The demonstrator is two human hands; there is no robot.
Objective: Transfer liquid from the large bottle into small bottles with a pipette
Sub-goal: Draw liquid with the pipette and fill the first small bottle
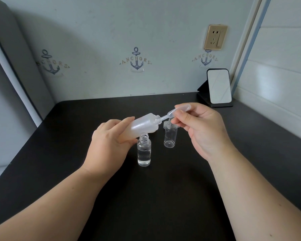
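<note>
Large bottle (145,124), frosted white, sits tilted in your left hand (109,143) at the middle of the frame, its open mouth aimed to the right and your fingers (127,121) wrapped around its body. Your right hand (203,129) pinches the bulb of the pipette (170,114) between thumb and fingers, and the pipette's thin tip reaches into the bottle's mouth. Just below the tilted bottle, a small clear bottle (144,150) stands upright on the black worktop (163,197), uncapped, with some clear liquid inside. A second small clear bottle (170,136) stands to its right, partly hidden behind your right fingers. A small mirror (219,86) leans in the upper right corner of the worktop.
</note>
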